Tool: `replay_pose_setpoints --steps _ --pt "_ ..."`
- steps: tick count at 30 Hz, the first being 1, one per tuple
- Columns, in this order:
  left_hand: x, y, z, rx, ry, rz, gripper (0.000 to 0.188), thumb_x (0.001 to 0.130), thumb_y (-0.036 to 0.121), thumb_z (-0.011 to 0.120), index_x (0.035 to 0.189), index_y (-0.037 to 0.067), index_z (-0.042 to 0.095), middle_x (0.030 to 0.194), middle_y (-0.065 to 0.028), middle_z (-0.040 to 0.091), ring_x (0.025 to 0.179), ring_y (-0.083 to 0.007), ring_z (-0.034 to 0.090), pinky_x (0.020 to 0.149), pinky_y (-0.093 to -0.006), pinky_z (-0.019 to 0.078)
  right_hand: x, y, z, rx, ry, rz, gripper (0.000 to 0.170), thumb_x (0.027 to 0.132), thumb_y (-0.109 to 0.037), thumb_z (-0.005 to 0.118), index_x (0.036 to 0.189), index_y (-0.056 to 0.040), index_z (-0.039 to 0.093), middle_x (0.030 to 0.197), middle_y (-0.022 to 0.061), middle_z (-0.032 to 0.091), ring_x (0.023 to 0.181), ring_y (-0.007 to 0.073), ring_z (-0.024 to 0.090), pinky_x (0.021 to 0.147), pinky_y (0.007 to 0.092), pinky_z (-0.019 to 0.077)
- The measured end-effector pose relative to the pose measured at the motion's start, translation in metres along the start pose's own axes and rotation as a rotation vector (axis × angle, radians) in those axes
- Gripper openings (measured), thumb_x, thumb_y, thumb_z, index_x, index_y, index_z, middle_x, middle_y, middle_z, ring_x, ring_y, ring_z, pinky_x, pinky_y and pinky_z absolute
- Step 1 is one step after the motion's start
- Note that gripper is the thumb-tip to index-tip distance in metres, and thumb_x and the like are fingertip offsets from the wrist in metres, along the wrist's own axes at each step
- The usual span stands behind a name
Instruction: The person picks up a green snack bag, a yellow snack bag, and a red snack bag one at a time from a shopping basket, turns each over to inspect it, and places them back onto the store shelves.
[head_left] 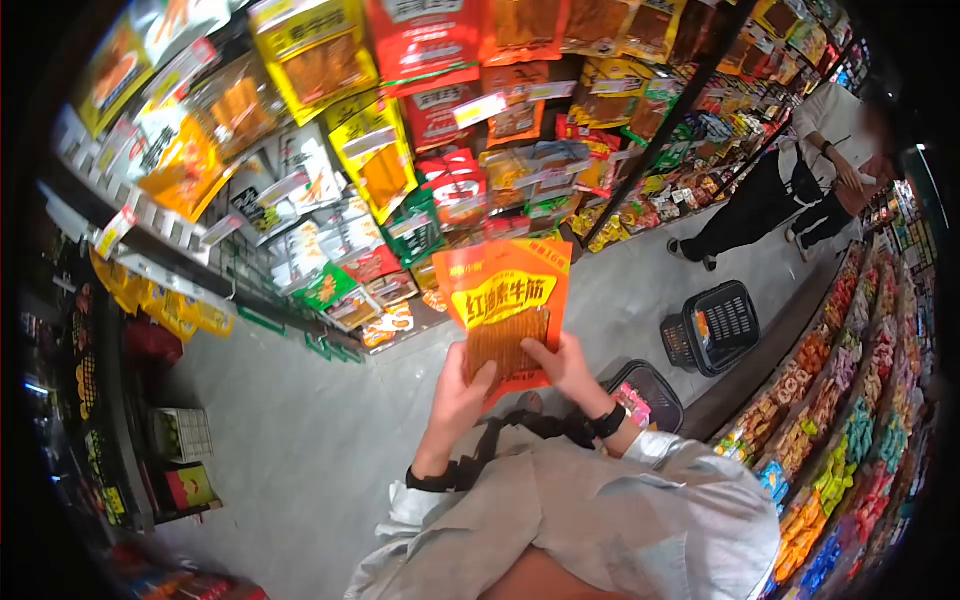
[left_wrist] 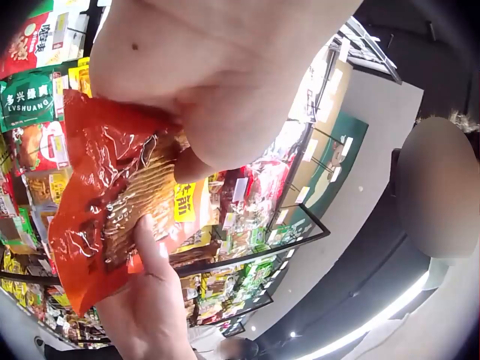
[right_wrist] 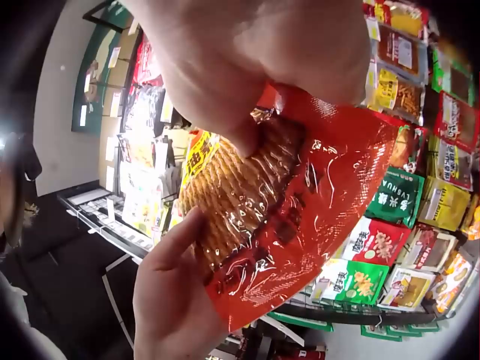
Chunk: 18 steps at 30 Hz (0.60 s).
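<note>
An orange-red snack packet with a yellow label and a clear window is held upright in front of the person's body. Brown ridged strips show through the window. My left hand grips its lower left side, the thumb lying over the front. On the lower right side my right hand holds it the same way, thumb pressed on the window. Both hands' other fingers are mostly hidden behind the packet. In the left wrist view the packet's glossy lower part bends between the two hands.
Shelves of hanging snack bags rise ahead. Black shopping baskets stand on the grey floor to the right, one by the person's feet with a pink packet inside. Candy bins line the right; another person stands farther off.
</note>
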<state>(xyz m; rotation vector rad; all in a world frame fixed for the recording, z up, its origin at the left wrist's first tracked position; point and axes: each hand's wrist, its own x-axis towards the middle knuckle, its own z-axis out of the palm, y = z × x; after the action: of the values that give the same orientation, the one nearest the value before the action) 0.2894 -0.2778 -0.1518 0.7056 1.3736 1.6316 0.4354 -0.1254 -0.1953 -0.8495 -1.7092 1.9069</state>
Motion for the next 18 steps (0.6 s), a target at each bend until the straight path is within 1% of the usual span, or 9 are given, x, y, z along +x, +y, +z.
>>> replay_pose_setpoints --steps 1,2,5,6,9,10,13,16,18 --pt "0.003 -0.01 0.014 -0.031 -0.041 -0.037 0.031 0.1 0.007 0.057 0.128 0.001 0.045 0.098 -0.003 0.061 0.083 -0.0083 0.058 0.073 -0.027 0.0492 -0.006 -0.002 -0.018 0.031 0.013 0.019 0.026 0.098 -0.014 0.066 0.118 0.003 0.063 0.105 0.0034 0.07 0.094 0.0103 0.064 0.083 0.029 0.0548" --pt "0.006 -0.019 0.031 -0.059 -0.01 -0.023 0.028 0.099 0.008 0.06 0.124 0.001 0.049 0.101 -0.0027 0.063 0.082 -0.0094 0.059 0.071 -0.027 0.0498 -0.013 -0.005 -0.034 0.065 0.027 0.04 0.026 0.098 -0.013 0.066 0.118 0.0032 0.063 0.106 0.004 0.069 0.094 0.0104 0.064 0.083 0.0292 0.0552" --pt "0.013 -0.065 0.071 0.255 0.022 0.009 0.031 0.097 0.011 0.064 0.123 0.002 0.051 0.101 -0.0047 0.066 0.085 -0.0105 0.062 0.074 -0.0283 0.0507 -0.028 0.021 -0.085 0.11 0.086 0.087 0.028 0.097 -0.013 0.068 0.12 0.0026 0.062 0.108 0.0045 0.069 0.095 0.0112 0.064 0.084 0.0288 0.0548" --pt "0.012 -0.075 0.078 0.281 -0.015 -0.177 0.038 0.094 0.015 0.067 0.126 0.003 0.051 0.1 -0.0108 0.069 0.09 -0.0163 0.066 0.081 -0.0316 0.0512 -0.036 0.036 -0.098 0.12 0.11 0.113 0.029 0.096 -0.013 0.068 0.121 0.0022 0.062 0.108 0.0045 0.069 0.096 0.0115 0.065 0.084 0.0285 0.0545" --pt "0.017 -0.064 0.116 0.462 -0.112 -0.171 0.033 0.096 0.001 0.062 0.126 0.002 0.047 0.103 -0.0058 0.068 0.087 -0.0094 0.063 0.074 -0.0262 0.0513 -0.049 0.063 -0.131 0.182 0.132 0.091 0.03 0.095 -0.012 0.069 0.121 0.0014 0.063 0.109 0.0055 0.07 0.096 0.0117 0.065 0.085 0.0287 0.0542" --pt "0.019 -0.047 0.13 0.497 -0.089 -0.2 0.043 0.093 0.018 0.068 0.129 0.004 0.049 0.101 -0.0187 0.071 0.091 -0.0313 0.07 0.082 -0.0387 0.0517 -0.052 0.059 -0.136 0.217 0.157 0.133 0.03 0.095 -0.012 0.069 0.121 0.0016 0.063 0.109 0.0061 0.07 0.098 0.012 0.065 0.086 0.0288 0.0538" --pt "0.025 -0.028 0.151 0.561 -0.028 -0.205 0.044 0.094 0.018 0.067 0.131 0.004 0.047 0.1 -0.0186 0.071 0.089 -0.0316 0.071 0.077 -0.0388 0.0526 -0.05 0.052 -0.153 0.218 0.135 0.205 0.031 0.095 -0.013 0.07 0.121 0.002 0.063 0.109 0.0064 0.07 0.098 0.012 0.065 0.086 0.0293 0.0537" --pt "0.031 -0.046 0.146 0.483 0.1 -0.216 0.043 0.095 0.013 0.065 0.133 0.004 0.045 0.097 -0.0152 0.071 0.086 -0.0245 0.071 0.074 -0.0352 0.053 -0.037 0.036 -0.163 0.185 0.069 0.124 0.031 0.096 -0.014 0.068 0.121 0.0027 0.062 0.109 0.0063 0.07 0.097 0.0118 0.065 0.085 0.0294 0.0535" --pt "0.035 -0.05 0.146 0.293 0.157 -0.066 0.042 0.097 0.01 0.063 0.134 0.005 0.044 0.096 -0.011 0.07 0.079 -0.0177 0.068 0.069 -0.0321 0.0523 -0.027 0.018 -0.165 0.181 0.027 0.094 0.03 0.097 -0.014 0.067 0.121 0.003 0.062 0.11 0.0061 0.07 0.097 0.0109 0.064 0.086 0.0288 0.0525"
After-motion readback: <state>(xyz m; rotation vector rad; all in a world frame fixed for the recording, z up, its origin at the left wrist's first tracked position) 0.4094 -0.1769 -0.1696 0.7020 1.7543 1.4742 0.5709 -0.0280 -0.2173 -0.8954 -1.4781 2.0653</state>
